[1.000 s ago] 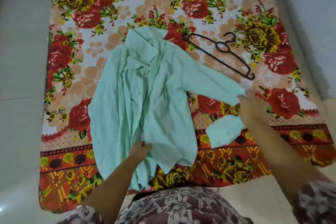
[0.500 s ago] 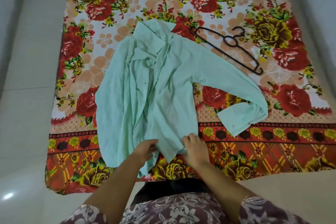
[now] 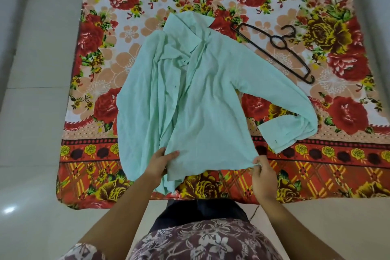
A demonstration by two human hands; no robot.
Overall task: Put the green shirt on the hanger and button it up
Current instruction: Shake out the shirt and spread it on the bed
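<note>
The pale green shirt (image 3: 202,99) lies unbuttoned on the floral blanket (image 3: 337,167), collar away from me and one long sleeve stretched out to the right. My left hand (image 3: 160,162) pinches the hem at the left corner of the front panel. My right hand (image 3: 262,168) grips the same hem at its right corner, and the hem is pulled taut between the two. The black hanger (image 3: 278,48) lies flat on the blanket beyond the shirt's right shoulder, apart from both hands, hook pointing right.
The blanket is spread on a pale tiled floor (image 3: 31,133) that shows on the left and along the near edge. A light wall (image 3: 375,6) runs along the right side.
My right hand let go of the sleeve cuff, came to the hem and then slid right, spreading the front panel flat. My left hand stayed on the hem. The sleeve now lies straightened.
</note>
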